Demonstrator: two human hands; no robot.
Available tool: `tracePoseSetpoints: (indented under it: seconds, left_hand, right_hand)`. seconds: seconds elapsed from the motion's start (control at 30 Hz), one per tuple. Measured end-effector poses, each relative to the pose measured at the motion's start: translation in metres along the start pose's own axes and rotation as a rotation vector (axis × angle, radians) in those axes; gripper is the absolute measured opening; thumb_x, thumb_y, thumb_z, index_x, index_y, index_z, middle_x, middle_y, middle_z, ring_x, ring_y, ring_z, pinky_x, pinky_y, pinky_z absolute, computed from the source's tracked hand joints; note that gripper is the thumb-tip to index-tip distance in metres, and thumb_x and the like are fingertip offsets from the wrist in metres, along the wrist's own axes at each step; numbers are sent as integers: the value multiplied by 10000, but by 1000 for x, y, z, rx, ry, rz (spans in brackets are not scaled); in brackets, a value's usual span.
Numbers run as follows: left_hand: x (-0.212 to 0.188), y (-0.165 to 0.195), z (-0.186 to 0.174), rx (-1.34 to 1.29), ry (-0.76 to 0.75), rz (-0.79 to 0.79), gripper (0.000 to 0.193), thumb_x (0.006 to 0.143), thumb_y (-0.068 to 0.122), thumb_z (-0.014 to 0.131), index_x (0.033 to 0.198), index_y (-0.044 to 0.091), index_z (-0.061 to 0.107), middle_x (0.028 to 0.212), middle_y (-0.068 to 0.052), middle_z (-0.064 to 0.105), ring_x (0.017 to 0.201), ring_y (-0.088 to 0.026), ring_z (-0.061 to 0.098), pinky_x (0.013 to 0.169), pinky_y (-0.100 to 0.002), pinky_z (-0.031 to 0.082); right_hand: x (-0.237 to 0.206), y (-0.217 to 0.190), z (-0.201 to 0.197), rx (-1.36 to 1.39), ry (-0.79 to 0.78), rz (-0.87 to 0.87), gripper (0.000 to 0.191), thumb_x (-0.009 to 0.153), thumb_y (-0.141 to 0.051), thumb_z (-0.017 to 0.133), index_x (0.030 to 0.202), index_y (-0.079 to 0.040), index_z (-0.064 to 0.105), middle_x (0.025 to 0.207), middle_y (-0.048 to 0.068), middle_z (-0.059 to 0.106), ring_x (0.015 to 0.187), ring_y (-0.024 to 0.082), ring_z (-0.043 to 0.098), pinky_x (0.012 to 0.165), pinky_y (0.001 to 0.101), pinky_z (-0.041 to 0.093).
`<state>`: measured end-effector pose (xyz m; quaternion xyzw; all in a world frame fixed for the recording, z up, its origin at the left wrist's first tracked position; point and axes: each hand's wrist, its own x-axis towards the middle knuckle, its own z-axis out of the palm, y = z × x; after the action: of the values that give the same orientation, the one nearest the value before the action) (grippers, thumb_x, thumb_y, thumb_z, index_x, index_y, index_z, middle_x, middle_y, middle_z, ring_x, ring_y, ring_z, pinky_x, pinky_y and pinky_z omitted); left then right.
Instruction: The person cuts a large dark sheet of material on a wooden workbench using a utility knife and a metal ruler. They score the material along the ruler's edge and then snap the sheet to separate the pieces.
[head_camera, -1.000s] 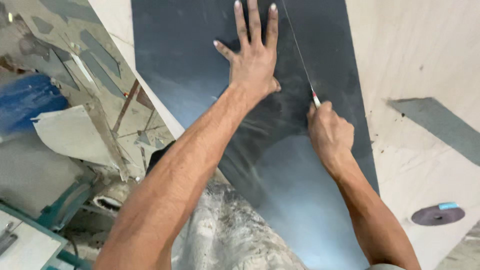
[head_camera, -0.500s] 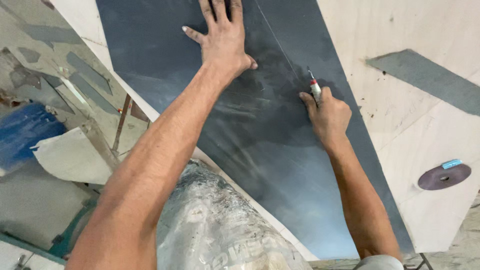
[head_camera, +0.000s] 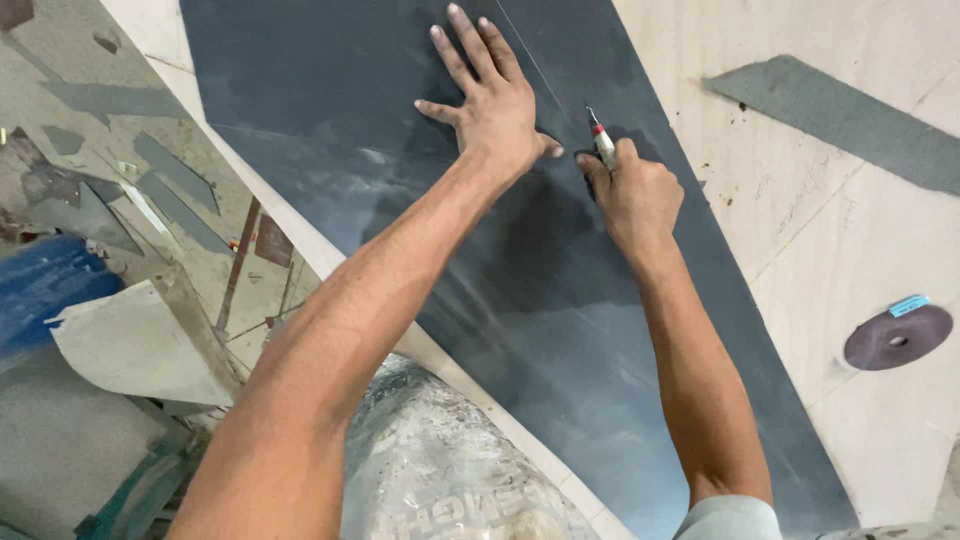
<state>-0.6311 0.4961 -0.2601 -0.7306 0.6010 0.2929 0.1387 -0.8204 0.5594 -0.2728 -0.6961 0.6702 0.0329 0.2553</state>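
On the dark sheet (head_camera: 560, 300) covering the pale tabletop (head_camera: 900, 230), I am pressing my left hand (head_camera: 495, 105) flat, fingers spread. Just beside it, touching the thumb, my right hand (head_camera: 635, 195) is gripping a red-collared scribing tool (head_camera: 601, 140), tip resting on the sheet. Farther right, a dark disc (head_camera: 897, 337) is lying well apart.

Left hand (head_camera: 497, 100) flat on dark sheet (head_camera: 560, 330), right hand (head_camera: 632, 192) gripping scoring tool (head_camera: 602, 143).
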Motion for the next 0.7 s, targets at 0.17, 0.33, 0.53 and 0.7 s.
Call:
tracePoseSetpoints:
  seconds: [0.17, 0.33, 0.53, 0.7]
  left_hand:
    - [-2, 4, 9, 2, -21, -34, 1516, 615, 601, 955, 1573, -107, 17, 1648, -334, -27, 1510, -591, -73, 973, -929, 286]
    - [0, 4, 14, -14, -4, -49, 1538, 603, 594, 970, 1576, -88, -6, 1652, -316, -22, 1507, -586, -73, 978, -941, 253]
    - [0, 2, 14, -40, 13, -62, 1546, 561, 572, 988, 1566, -78, 10, 1657, -295, -24, 1504, -565, -63, 971, -927, 260]
    - [0, 3, 15, -31, -16, -87, 1506, 591, 573, 985, 1596, -37, 45, 1668, -261, 19, 1542, -535, -37, 1002, -936, 250]
  right_hand:
    - [-7, -1, 4, -63, 2, -52, 483, 1034, -492, 665, 888, -43, 563, 672, 185, 683, 613, 442, 673, 504, 554, 495]
    - [-6, -9, -3, -128, -116, -113, 428, 1154, -417, 491, 938, -54, 561, 690, 209, 687, 628, 446, 683, 534, 568, 508]
    - [5, -7, -2, -221, -158, -144, 456, 1129, -431, 485, 904, -44, 573, 661, 218, 686, 620, 438, 702, 553, 542, 555]
    - [-4, 6, 4, -243, -172, -186, 426, 1116, -398, 521, 879, -49, 581, 623, 210, 682, 583, 416, 704, 520, 515, 562]
